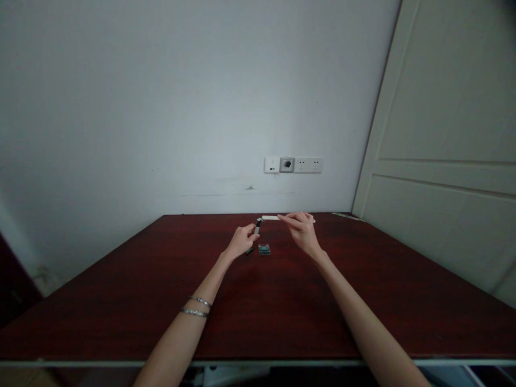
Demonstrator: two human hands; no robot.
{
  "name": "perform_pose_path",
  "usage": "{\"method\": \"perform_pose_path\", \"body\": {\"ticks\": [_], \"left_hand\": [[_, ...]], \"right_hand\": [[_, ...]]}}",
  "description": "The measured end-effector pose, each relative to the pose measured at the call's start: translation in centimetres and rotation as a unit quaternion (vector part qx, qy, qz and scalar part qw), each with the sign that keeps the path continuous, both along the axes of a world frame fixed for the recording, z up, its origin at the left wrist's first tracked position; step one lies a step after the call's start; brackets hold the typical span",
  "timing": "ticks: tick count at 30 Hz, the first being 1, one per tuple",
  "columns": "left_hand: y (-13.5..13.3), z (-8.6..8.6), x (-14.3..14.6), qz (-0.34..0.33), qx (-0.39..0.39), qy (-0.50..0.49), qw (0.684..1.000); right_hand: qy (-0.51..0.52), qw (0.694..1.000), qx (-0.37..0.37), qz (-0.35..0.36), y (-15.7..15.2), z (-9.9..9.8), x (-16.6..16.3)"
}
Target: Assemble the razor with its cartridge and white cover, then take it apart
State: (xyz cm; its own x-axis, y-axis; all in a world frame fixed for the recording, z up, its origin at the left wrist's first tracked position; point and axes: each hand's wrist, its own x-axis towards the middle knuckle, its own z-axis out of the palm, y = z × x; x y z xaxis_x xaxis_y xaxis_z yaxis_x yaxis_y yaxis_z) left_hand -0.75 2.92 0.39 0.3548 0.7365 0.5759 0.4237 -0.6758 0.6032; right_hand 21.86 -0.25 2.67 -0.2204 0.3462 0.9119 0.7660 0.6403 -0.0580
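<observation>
My left hand (242,240) is closed on a slim grey-and-black tool (257,229) with a small shiny head at its upper end; its exact kind is too small to tell. My right hand (301,230) pinches a slim white stick (271,217), held level and pointing left. The stick's left end is at the tool's head; whether they touch I cannot tell. Below the hands, a small clear case (264,249) with something teal in it lies on the table. Close to my left hand is a small dark piece (249,251), partly hidden by the fingers.
The dark red wooden table (161,301) runs back to a white wall (161,107) with sockets (308,165) and a switch plate. A pale panelled door (443,134) stands on the right. A flat thin strip (347,216) lies at the table's far right corner.
</observation>
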Motion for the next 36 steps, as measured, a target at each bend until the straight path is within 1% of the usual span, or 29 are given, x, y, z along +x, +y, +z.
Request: {"method": "perform_pose_path", "body": {"ticks": [2,5,9,11,14,18,21,25,29,32,36], "left_hand": [[-0.1,-0.1,0.1,-0.003,-0.001,0.0,1.0],[-0.2,-0.1,0.4,-0.026,-0.006,-0.016,1.0],[-0.2,0.0,0.5,-0.047,-0.023,-0.05,0.997],[-0.1,0.0,0.5,-0.043,-0.023,-0.053,0.997],[0.0,0.0,0.5,-0.031,-0.016,-0.042,0.999],[-0.1,0.2,0.5,-0.022,-0.009,-0.023,0.999],[-0.1,0.3,0.1,-0.022,-0.003,-0.02,1.0],[-0.1,0.2,-0.1,-0.006,0.001,-0.007,1.0],[-0.1,0.1,0.2,0.001,0.006,0.005,1.0],[-0.2,0.2,0.3,0.002,0.011,0.001,1.0],[-0.1,0.2,-0.1,-0.001,0.017,-0.005,1.0]], "right_hand": [[0.011,1.0,0.005,-0.009,-0.4,0.0,-0.6],[0.009,1.0,0.016,-0.021,-0.8,0.2,-1.1],[-0.003,0.999,0.032,-0.035,-0.9,0.4,-0.1],[0.01,0.998,0.041,-0.044,-0.8,0.4,0.2],[0.043,0.996,0.051,-0.054,-0.9,0.2,-0.6],[0.024,0.998,0.045,-0.043,-1.1,0.1,-2.0],[0.011,0.997,0.051,-0.047,-1.1,0.0,-1.6],[0.007,0.997,0.062,-0.053,-0.9,-0.1,-0.9],[0.012,0.997,0.057,-0.047,-1.1,-0.1,-1.8],[-0.005,0.997,0.058,-0.044,-1.1,0.1,-2.1],[-0.038,0.995,0.074,-0.052,-0.9,0.2,-0.5]]}}
